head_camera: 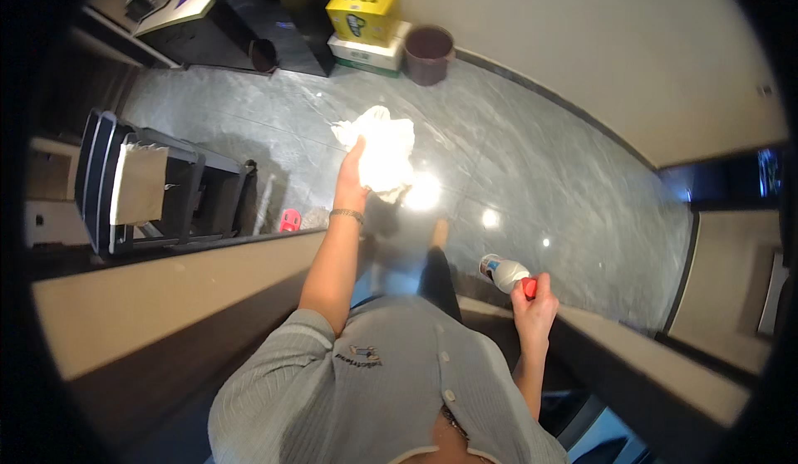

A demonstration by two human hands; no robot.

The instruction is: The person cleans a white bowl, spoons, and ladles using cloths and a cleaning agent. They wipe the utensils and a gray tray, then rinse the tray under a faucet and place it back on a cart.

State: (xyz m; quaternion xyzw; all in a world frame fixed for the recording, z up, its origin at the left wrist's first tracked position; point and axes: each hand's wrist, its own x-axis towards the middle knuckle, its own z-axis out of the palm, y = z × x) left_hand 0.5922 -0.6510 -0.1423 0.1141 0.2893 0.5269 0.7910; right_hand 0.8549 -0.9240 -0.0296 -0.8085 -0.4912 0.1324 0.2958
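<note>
My left hand (354, 174) is stretched out ahead of me and holds a crumpled white cloth (388, 152). The cloth is so bright that its folds are mostly washed out, and it covers most of the fingers. Lower and to the right, my right hand (535, 311) grips a white plastic bottle (510, 274) at its red top (529, 287). The bottle is tilted, with its labelled base pointing forward and left. Both things are held above the grey marbled floor (530, 152).
A yellow carton (363, 14) rests on a white and green one (368, 54), beside a dark bin (429, 54) at the wall. Left stands a dark wheeled cart (206, 183) with a tan cloth (142, 183) on it. Door-frame walls (187, 292) flank me. A red slipper (290, 220) lies left.
</note>
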